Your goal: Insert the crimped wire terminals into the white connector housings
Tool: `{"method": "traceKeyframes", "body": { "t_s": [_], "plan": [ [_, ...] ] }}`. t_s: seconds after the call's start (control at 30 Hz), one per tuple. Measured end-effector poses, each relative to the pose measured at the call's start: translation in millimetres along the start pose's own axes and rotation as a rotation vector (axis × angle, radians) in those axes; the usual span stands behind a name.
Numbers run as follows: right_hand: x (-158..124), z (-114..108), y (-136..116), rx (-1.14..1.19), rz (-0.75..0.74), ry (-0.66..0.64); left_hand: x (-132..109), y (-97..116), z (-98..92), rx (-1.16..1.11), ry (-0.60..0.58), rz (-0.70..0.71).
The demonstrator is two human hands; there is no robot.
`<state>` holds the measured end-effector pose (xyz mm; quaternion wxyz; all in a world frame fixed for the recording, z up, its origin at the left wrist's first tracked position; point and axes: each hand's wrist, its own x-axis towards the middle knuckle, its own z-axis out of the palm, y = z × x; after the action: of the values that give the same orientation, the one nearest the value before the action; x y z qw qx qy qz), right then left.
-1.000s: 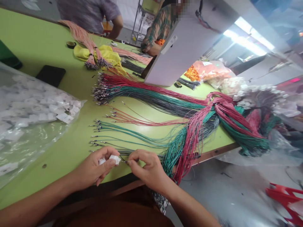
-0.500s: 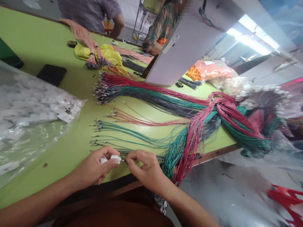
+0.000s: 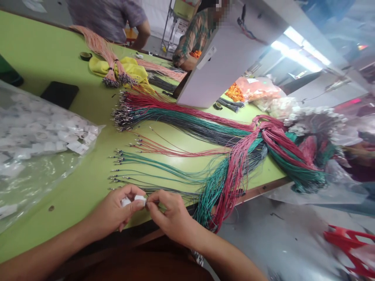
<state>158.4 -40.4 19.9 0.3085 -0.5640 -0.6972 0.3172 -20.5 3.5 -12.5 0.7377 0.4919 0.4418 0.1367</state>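
My left hand (image 3: 115,210) pinches a small white plastic connector (image 3: 137,199) at the near edge of the green table (image 3: 43,58). My right hand (image 3: 168,214) is closed in a pinch right against the connector, its fingertips on a thin dark wire whose end meets it. Just beyond my hands lie loose green wires (image 3: 152,166) and red wires (image 3: 164,148) with metal terminals, fanned out to the left. A thick bundle of red, green and dark wires (image 3: 187,117) lies further back and hangs over the table's right edge.
A clear plastic bag of white connectors (image 3: 35,136) covers the left side. A black flat object (image 3: 60,94), a yellow cloth (image 3: 129,68) with pink wire bundles and a grey box (image 3: 216,66) lie further back. Two other people sit at the far side.
My right hand has moved left until its fingertips touch the connector; the gap seen earlier with the wire end has closed. My left hand stays in place.
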Motion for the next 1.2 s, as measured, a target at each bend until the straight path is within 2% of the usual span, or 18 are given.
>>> {"method": "traceKeyframes", "body": {
  "t_s": [0.13, 0.23, 0.3, 0.37, 0.57, 0.73, 0.8, 0.87, 0.97, 1.07, 1.13, 1.2],
  "plan": [
    [8.3, -19.4, 9.6, -0.016, -0.020, -0.046, -0.5, 1.3, 0.5, -0.015, -0.003, -0.001],
    [18.0, -31.6, 29.4, -0.401, -0.055, 0.036, 0.2, 2.9, 1.6, -0.021, -0.020, 0.006],
    [22.8, -33.4, 42.7, -0.701, -0.100, 0.027, 0.9, 3.5, 1.8, -0.011, -0.042, 0.009],
    [24.9, -32.8, 51.3, -0.851, -0.156, 0.000, 1.4, 3.4, 1.2, -0.007, -0.047, 0.009],
    [24.7, -34.6, 49.7, -0.724, -0.201, 0.144, 2.5, 4.0, 0.4, -0.012, -0.056, -0.003],
    [33.3, -25.9, 45.7, -0.919, -0.241, -0.005, 2.7, 8.1, 0.8, -0.055, -0.050, 0.000],
    [36.8, -23.7, 47.6, -0.946, -0.260, -0.002, 3.3, 8.1, -0.8, -0.069, -0.061, -0.004],
    [38.3, -25.7, 50.9, -0.885, -0.268, 0.059, 4.1, 7.6, -2.9, -0.084, -0.077, -0.009],
    [36.7, -34.9, 52.4, -0.662, -0.231, 0.185, 4.7, 8.8, -4.6, -0.121, -0.088, -0.014],
    [33.6, -43.9, 37.8, -0.370, -0.121, 0.254, 4.1, 13.6, -3.9, -0.152, -0.074, -0.018],
    [31.7, -45.2, 16.9, -0.178, -0.065, 0.214, 3.5, 16.5, -3.1, -0.147, -0.067, -0.026],
    [30.7, -41.6, -6.6, 0.029, -0.072, 0.043, 3.0, 16.8, -2.8, -0.129, -0.073, -0.014]
  ]
}}
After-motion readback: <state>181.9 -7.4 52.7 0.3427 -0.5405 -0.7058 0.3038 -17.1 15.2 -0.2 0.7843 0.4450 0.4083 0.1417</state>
